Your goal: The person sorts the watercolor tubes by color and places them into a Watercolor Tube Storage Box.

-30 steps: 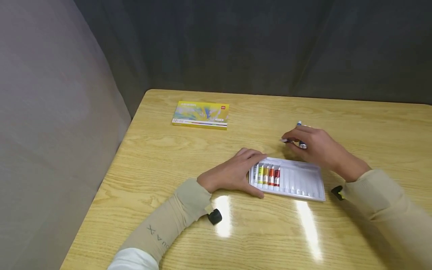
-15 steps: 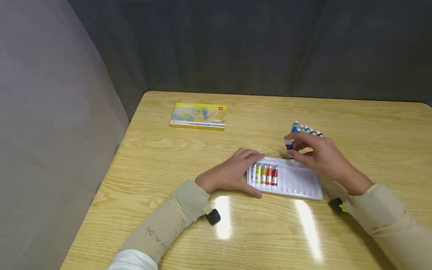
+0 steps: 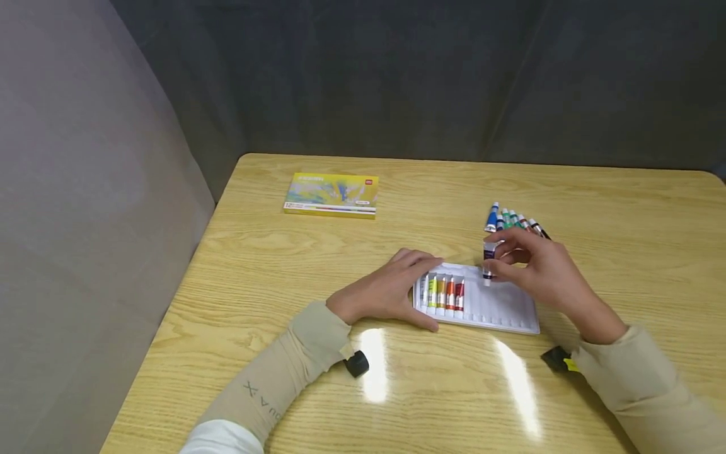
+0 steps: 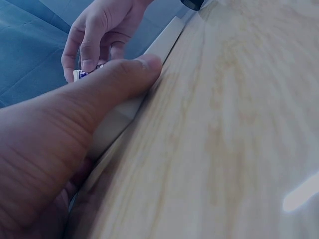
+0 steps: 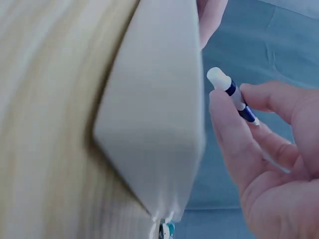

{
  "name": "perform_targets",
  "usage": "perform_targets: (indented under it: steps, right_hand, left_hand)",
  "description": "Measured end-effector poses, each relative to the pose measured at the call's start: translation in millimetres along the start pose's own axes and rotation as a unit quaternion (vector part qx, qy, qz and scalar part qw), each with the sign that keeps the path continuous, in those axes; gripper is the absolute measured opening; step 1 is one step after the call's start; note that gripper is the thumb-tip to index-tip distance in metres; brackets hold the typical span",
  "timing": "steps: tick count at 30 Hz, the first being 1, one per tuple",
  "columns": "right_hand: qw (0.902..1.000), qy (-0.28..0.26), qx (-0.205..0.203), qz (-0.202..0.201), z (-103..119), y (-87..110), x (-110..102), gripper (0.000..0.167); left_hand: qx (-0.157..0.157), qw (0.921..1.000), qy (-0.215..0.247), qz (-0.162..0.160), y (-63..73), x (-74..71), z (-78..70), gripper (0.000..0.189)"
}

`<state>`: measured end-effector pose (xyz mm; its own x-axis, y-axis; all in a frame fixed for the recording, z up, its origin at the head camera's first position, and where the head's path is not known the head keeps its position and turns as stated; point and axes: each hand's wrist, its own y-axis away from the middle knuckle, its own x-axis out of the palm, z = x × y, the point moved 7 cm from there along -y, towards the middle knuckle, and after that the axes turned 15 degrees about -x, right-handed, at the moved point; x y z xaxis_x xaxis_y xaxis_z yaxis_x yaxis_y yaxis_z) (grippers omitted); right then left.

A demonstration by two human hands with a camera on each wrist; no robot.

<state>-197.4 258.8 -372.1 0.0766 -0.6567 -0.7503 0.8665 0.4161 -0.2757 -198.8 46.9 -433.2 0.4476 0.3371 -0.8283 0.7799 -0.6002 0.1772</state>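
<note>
My left hand (image 3: 386,290) holds the left end of a white plastic paint tray (image 3: 513,306), thumb along the front side and fingers at the back edge. Several small paint tubes (image 3: 450,293), from pale and yellow to orange and red, lie side by side in the tray's left slots. Between thumb and fingers, my right hand (image 3: 539,268) pinches a dark purple paint tube (image 3: 489,255) over the tray, white cap pointing down. In the right wrist view that tube (image 5: 238,97) shows above the tray's side wall (image 5: 149,94).
Behind the right hand, several more paint tubes (image 3: 492,217) in blue, green, brown and black lie on the wooden table (image 3: 317,403). A yellow paint box (image 3: 331,195) lies at the back left. Dark cloth (image 3: 363,82) hangs beyond the table's far edge.
My right hand has brought the purple tube from behind the tray to over it, turning it upright with its cap down. The left hand stays on the tray.
</note>
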Motion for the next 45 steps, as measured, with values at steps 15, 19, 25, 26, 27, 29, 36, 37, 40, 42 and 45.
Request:
perform_targets:
  steps: [15,19,25,26,27,29,36,37,40,42,45]
  right_hand:
    - [0.9959,-0.041,0.057,0.057,7,-1.6,18,0.033]
    - [0.9946,-0.035,0.069,0.069,6,-0.9,22,0.033]
    - [0.9901,-0.055,0.090,0.092,5,2.3,30,0.035]
    - [0.9894,-0.058,0.092,0.096,5,2.8,31,0.035]
    - [0.9885,-0.060,0.095,0.101,5,3.4,32,0.036]
    - [0.9868,-0.063,0.100,0.110,4,4.6,34,0.036]
    - [0.9835,-0.074,0.099,0.132,5,6.6,40,0.035]
    - [0.9834,-0.072,0.099,0.134,5,6.7,40,0.035]
    - [0.9841,-0.064,0.098,0.134,4,6.9,40,0.034]
    - [0.9843,-0.058,0.099,0.134,4,7.4,40,0.034]
    - [0.9843,-0.049,0.102,0.135,4,8.0,41,0.034]
  left_hand:
    - [-0.009,0.9996,0.028,0.001,1.2,-5.9,0.7,0.113]
    - [-0.006,0.9996,0.027,-0.001,1.1,-6.4,0.7,0.113]
    - [-0.004,0.9997,0.025,-0.001,1.7,-5.9,-0.4,0.115]
    - [-0.004,0.9997,0.026,0.000,1.8,-5.8,-0.5,0.115]
    - [-0.004,0.9997,0.026,0.000,2.0,-5.8,-0.8,0.115]
    - [-0.005,0.9996,0.026,0.002,1.9,-5.2,-1.1,0.115]
    - [-0.006,0.9996,0.027,0.004,1.0,-2.7,-1.2,0.114]
    - [-0.006,0.9996,0.027,0.004,0.9,-2.4,-1.3,0.114]
    - [-0.007,0.9997,0.024,0.005,0.9,-2.0,-1.7,0.115]
    - [-0.008,0.9997,0.024,0.006,0.9,-1.7,-1.9,0.115]
    - [-0.010,0.9996,0.026,0.010,1.1,-1.4,-1.7,0.115]
